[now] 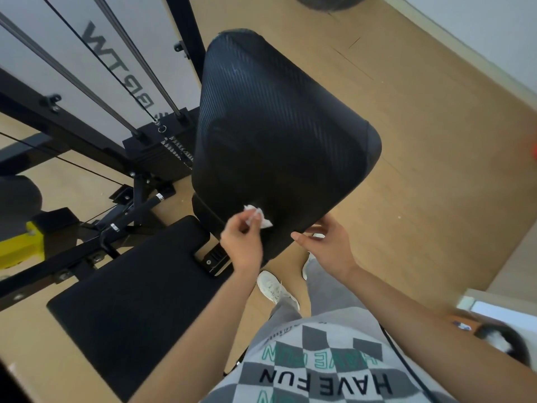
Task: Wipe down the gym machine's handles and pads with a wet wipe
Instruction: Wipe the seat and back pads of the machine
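Observation:
A large black textured back pad (pixel 279 132) of the gym machine fills the middle of the head view. Below it to the left lies the black seat pad (pixel 128 295). My left hand (pixel 242 242) pinches a crumpled white wet wipe (pixel 258 216) against the lower part of the back pad. My right hand (pixel 327 245) reaches to the pad's lower right edge, its fingers loosely spread and touching the rim, with nothing held.
The machine's black frame, cables (pixel 122 82) and weight stack (pixel 162 152) stand at the left, with a yellow part (pixel 20 245) at the far left. Wooden floor (pixel 421 141) spreads to the right. My white shoes (pixel 274 287) stand below the pad.

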Demonstrator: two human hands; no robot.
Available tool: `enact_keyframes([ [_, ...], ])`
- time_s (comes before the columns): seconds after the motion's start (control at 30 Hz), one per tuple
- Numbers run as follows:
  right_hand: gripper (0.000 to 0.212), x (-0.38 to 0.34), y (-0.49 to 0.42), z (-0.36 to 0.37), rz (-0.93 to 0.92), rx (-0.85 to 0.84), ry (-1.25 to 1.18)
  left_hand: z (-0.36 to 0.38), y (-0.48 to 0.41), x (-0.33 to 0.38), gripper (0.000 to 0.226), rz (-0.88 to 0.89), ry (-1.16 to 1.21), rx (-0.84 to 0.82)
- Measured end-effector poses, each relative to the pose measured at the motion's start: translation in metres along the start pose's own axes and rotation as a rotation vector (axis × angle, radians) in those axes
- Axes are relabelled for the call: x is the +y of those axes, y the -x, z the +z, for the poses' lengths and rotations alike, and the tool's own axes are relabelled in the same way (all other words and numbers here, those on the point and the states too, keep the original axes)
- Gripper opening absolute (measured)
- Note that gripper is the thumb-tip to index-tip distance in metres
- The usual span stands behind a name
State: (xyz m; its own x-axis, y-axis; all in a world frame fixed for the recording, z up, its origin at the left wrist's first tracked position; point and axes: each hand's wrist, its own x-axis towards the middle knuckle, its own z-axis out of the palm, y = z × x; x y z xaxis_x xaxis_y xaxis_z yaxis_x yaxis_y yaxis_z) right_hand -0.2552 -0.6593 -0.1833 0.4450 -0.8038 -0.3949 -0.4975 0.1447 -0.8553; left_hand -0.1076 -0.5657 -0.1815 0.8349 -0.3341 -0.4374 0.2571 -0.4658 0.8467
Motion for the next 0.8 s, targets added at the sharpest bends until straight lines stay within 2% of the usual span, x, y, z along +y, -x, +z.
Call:
enact_keyframes([
  [0.13,0.05,-0.001,0.001,0.002,-0.003,0.002,0.01,0.005,0.016,-0.005,0.007,0.027,-0.001,-0.064],
  [0.33,0.045,-0.001,0.003,0.004,0.036,-0.002,0.002,-0.021,-0.064,-0.006,0.005,-0.18,0.038,0.171],
  [0.5,0.049,0.0,0.005,0.007,0.033,0.005,-0.006,-0.03,-0.097,-0.009,0.014,-0.301,0.056,0.247],
  [0.8,0.05,0.005,0.004,0.013,0.029,0.018,0.006,0.007,0.028,-0.026,0.007,-0.255,0.194,0.042],
])
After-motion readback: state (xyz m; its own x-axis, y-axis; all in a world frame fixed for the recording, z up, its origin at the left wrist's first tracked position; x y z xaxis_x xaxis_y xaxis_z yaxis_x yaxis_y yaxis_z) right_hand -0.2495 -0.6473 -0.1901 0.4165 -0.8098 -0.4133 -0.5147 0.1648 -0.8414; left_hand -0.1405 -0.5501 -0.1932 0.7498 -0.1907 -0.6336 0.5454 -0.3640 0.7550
